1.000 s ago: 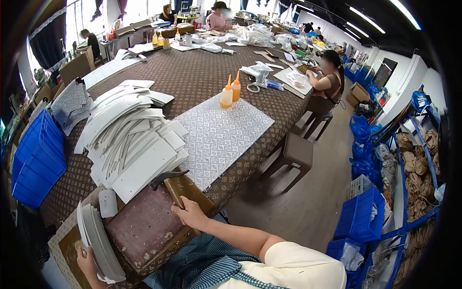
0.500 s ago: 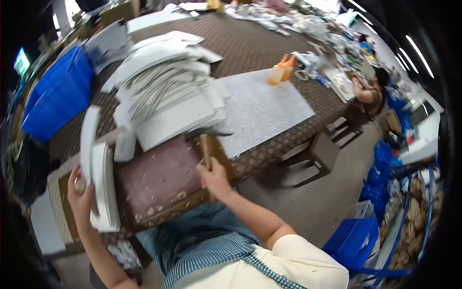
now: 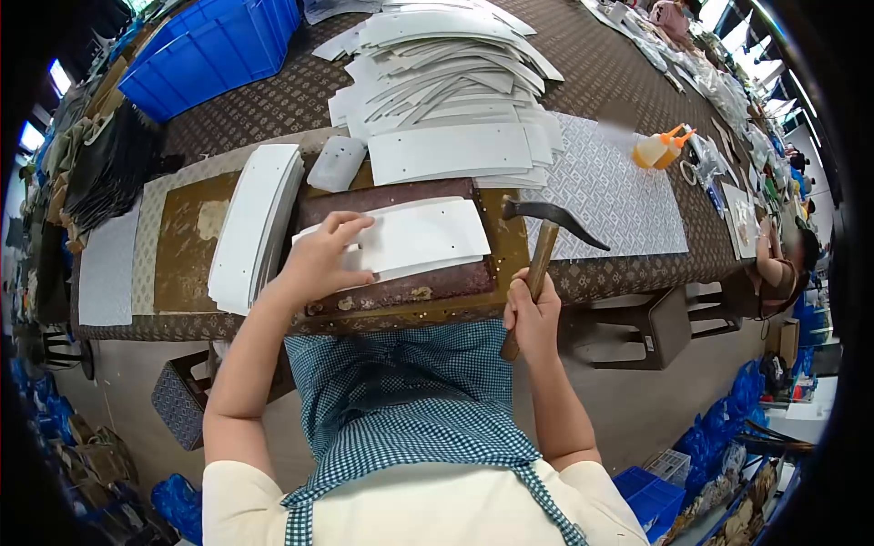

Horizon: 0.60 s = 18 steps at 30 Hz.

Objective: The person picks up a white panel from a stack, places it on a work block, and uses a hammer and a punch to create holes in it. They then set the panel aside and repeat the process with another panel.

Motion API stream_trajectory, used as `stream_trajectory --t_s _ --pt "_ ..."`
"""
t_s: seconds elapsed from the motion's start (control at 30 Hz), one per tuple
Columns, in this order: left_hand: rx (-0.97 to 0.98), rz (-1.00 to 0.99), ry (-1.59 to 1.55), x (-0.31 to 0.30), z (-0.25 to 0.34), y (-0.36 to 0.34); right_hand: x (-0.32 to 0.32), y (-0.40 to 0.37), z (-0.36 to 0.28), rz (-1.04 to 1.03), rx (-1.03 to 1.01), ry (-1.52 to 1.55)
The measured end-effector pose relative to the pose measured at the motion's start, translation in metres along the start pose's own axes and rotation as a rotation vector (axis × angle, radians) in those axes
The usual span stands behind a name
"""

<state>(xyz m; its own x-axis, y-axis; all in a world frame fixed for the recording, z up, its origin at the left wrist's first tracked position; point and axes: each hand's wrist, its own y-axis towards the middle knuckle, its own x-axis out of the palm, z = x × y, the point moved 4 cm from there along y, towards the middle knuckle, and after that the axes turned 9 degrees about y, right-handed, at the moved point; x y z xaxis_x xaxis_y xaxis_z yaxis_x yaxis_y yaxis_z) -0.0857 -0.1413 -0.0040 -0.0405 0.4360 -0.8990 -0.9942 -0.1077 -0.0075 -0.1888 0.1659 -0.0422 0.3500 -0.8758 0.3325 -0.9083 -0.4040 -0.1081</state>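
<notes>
My right hand (image 3: 535,314) is wrapped round the wooden handle of a hammer (image 3: 544,246), its dark curved head raised at the right end of a worn reddish board (image 3: 446,280). On that board lie a few white punched sheets (image 3: 423,238), slightly fanned, with small dark holes near their ends. Over their left end is my left hand (image 3: 323,259), thumb and fingers spread apart. A neat stack of similar white sheets (image 3: 253,232) stands just left of the board. Behind it sits a small whitish block (image 3: 337,164).
A large heap of white sheets (image 3: 446,100) covers the table behind the board. A blue crate (image 3: 214,55) stands at the back left, glue bottles (image 3: 660,148) at the right. Brown stools (image 3: 637,332) are tucked by the table's edge. Another person (image 3: 790,273) sits at far right.
My left hand has moved from the left stack to the board, where white sheets now lie. The hammer is still in my right hand. The view has swung round and levelled.
</notes>
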Motion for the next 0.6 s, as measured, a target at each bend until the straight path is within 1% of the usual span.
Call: stream_trajectory --t_s 0.07,0.17,0.2,0.27,0.3,0.37,0.4,0.47,0.5,0.57,0.6 --pt "-0.02 -0.04 0.071 0.02 -0.005 -0.002 0.011 0.001 0.002 -0.049 0.0 -0.012" --pt "-0.011 0.076 0.007 0.018 -0.005 -0.006 0.034 0.007 0.011 -0.108 0.049 -0.029" --pt "-0.033 0.187 -0.079 0.016 -0.007 -0.009 0.043 0.01 0.012 -0.09 0.064 -0.055" --pt "-0.291 0.266 -0.326 0.014 -0.017 -0.014 0.063 0.019 0.014 -0.097 0.079 -0.074" --pt "-0.266 0.432 -0.503 0.026 -0.031 -0.015 0.072 0.023 0.015 -0.119 0.08 -0.103" --pt "-0.316 0.542 -0.971 0.032 -0.036 -0.018 0.086 0.031 0.022 -0.165 0.104 -0.153" --pt "-0.286 0.604 -1.052 0.039 -0.042 -0.02 0.09 0.035 0.028 -0.169 0.107 -0.137" --pt "-0.241 0.738 -1.037 0.048 -0.044 -0.026 0.098 0.039 0.043 -0.184 0.123 -0.109" --pt "-0.282 0.756 -0.996 0.047 -0.039 -0.031 0.098 0.041 0.051 -0.187 0.122 -0.138" --pt "-0.346 0.748 -0.837 0.053 -0.041 -0.042 0.097 0.042 0.058 -0.172 0.102 -0.207" --pt "-0.279 0.799 -0.668 0.046 -0.04 -0.048 0.095 0.044 0.06 -0.163 0.103 -0.196"
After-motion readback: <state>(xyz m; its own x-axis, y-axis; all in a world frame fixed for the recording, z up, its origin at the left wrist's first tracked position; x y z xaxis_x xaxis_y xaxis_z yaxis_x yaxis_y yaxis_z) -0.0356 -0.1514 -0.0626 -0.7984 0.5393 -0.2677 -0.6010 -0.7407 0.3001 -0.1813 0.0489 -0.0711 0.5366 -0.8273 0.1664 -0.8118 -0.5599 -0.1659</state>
